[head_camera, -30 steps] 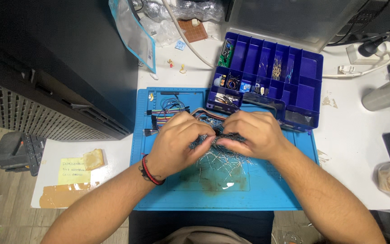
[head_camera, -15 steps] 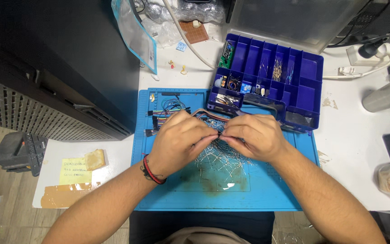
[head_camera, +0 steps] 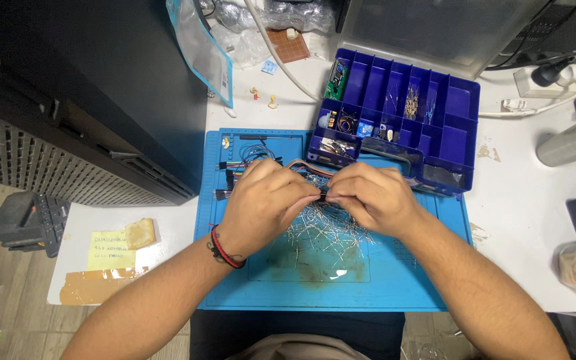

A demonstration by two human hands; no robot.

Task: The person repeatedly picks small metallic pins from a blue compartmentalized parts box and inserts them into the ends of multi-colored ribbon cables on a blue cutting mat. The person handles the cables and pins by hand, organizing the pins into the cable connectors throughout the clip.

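Note:
My left hand (head_camera: 265, 203) and my right hand (head_camera: 371, 199) meet fingertip to fingertip over a blue work mat (head_camera: 368, 287). Between the fingertips they pinch a small dark part (head_camera: 321, 195); what it is cannot be told. A ribbon of coloured jumper wires (head_camera: 308, 167) runs just behind the hands. Under the hands lies a loose heap of thin metal-legged components (head_camera: 325, 233). A red and black band sits on my left wrist.
A blue compartment box (head_camera: 461, 133) with small electronic parts stands at the mat's far right corner. More jumper wires (head_camera: 248, 157) lie at the mat's far left. A dark cabinet (head_camera: 88, 100) fills the left. A yellow note (head_camera: 108, 245), power strip (head_camera: 555, 80) and grey cylinder (head_camera: 571, 141) sit around.
Both hands have shifted slightly, and the fingertips have come closer together on the small dark part. Nothing else on the table has moved.

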